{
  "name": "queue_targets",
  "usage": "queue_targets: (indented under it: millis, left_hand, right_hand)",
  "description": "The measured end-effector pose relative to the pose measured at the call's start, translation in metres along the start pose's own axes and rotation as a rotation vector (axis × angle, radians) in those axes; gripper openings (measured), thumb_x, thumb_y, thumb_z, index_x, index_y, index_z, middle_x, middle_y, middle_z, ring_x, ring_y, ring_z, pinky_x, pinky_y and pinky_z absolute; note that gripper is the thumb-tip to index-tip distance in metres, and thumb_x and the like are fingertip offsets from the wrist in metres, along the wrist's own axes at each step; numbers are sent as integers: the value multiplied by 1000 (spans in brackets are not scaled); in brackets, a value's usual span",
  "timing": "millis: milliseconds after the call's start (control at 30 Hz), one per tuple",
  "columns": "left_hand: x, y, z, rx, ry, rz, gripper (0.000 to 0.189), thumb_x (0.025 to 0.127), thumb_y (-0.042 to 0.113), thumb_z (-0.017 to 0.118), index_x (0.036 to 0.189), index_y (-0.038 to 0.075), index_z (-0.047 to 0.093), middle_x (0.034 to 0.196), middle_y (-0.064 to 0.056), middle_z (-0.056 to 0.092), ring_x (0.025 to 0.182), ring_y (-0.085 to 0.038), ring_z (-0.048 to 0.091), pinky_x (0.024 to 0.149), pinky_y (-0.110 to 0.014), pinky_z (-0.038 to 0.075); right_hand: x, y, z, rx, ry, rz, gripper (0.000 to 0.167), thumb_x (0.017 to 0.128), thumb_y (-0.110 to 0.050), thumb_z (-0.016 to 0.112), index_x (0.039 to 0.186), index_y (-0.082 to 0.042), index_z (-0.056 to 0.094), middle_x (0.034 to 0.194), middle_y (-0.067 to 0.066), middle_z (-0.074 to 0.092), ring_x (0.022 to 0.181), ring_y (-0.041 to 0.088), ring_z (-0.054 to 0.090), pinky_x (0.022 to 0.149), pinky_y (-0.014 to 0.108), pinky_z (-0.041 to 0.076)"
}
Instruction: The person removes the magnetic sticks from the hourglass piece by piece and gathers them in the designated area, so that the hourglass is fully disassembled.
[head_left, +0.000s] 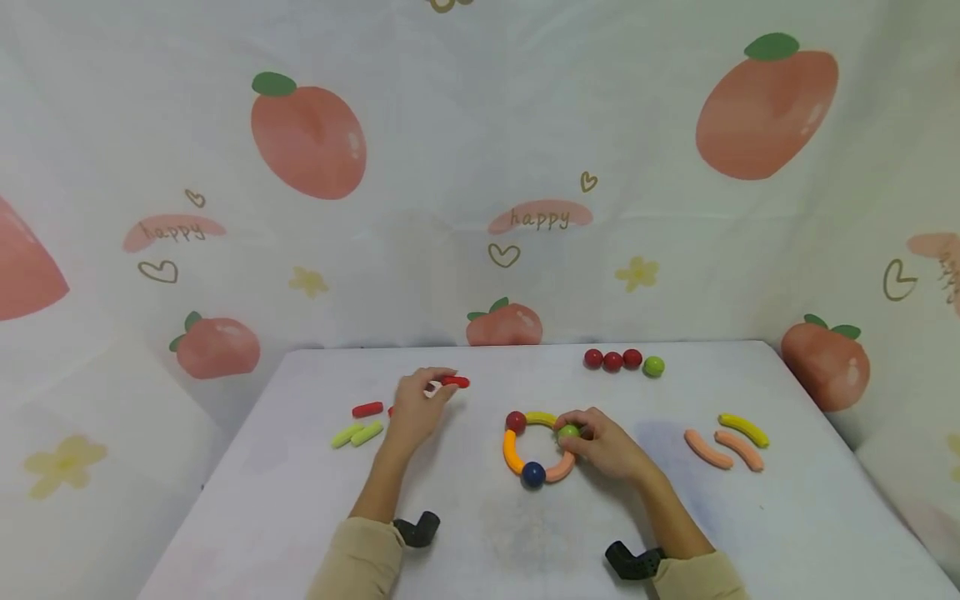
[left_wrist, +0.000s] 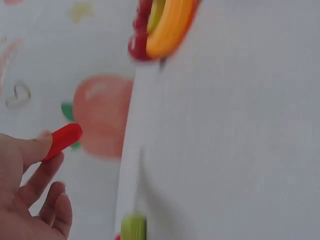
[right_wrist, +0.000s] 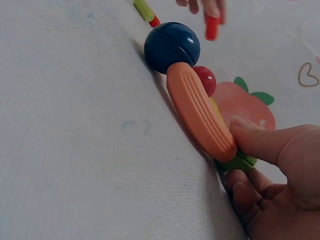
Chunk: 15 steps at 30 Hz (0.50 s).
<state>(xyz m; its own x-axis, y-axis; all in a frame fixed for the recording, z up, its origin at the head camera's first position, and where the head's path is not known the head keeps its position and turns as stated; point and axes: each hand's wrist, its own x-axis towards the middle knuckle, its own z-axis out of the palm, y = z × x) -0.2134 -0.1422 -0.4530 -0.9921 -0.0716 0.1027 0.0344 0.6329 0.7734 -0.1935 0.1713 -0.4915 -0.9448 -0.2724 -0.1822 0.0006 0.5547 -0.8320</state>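
My left hand (head_left: 416,404) pinches a short red stick (head_left: 456,382) between thumb and fingers, above the far left of the table. My right hand (head_left: 603,442) grips a green ball (head_left: 568,432) at the right side of a ring of pieces. That ring also has a red ball (head_left: 516,422), a yellow curved piece (head_left: 540,418), an orange curved piece (head_left: 513,452), a dark blue ball (head_left: 533,474) and a pink curved piece (head_left: 560,468). In the right wrist view the ridged pink piece (right_wrist: 200,112) runs from the blue ball to the green ball, beside my thumb.
Left of my left hand lie a red stick (head_left: 367,410) and two light green sticks (head_left: 367,433); another red one is mostly hidden. Several red balls (head_left: 612,362) and a green ball (head_left: 654,367) stand at the back. Two pink curved pieces (head_left: 708,450) and a yellow one (head_left: 744,431) lie right.
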Motion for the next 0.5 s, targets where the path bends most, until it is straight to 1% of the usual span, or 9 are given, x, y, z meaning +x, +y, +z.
queue_targets:
  millis: [67,133,200,267,333,400,500]
  left_hand:
    - [9,-13,-13,34,28,-49,29,99,26,67,128,21,70,125,-5,66,118,-28,51,94,-45,51]
    - [18,-26,-22,79,39,-79,29,99,23,65,128,17,69,125,-9,65,121,-31,47,97,-47,51]
    - [25,-36,-28,132,48,-109,30,100,22,63,128,15,68,125,-12,64,122,-32,44,95,-46,53]
    - [30,-46,-33,182,63,-131,31,99,21,62,128,14,67,124,-16,62,120,-33,44,89,-43,55]
    - [33,-52,-36,225,81,-147,30,98,21,62,127,13,68,122,-18,61,118,-35,44,84,-42,54]
    - [35,-56,-38,264,80,-170,31,98,21,62,127,13,68,121,-21,59,116,-38,45,82,-43,53]
    - [37,-60,-39,328,59,-178,31,97,19,62,126,11,68,119,-23,61,115,-41,45,85,-49,48]
  right_hand:
    - [0,1,0,-2,5,1,19,96,-19,71,115,-21,71,103,8,54,92,21,50,76,31,42]
    - [0,2,0,-2,7,4,20,96,-19,71,115,-21,71,103,8,53,92,21,50,76,31,42]
    - [0,3,1,-1,8,6,19,96,-20,71,115,-22,71,102,8,53,92,21,50,76,31,42]
    - [1,3,2,-2,11,10,19,96,-21,71,115,-23,71,101,8,53,93,21,50,76,31,41]
    - [1,3,2,-4,13,13,19,96,-22,71,115,-23,71,101,7,53,93,21,50,76,31,42]
    - [1,2,2,-5,19,20,18,96,-22,71,114,-24,71,102,7,53,94,21,50,77,31,42]
    - [0,1,2,-5,22,22,18,96,-22,71,114,-24,72,104,7,54,95,21,51,77,30,42]
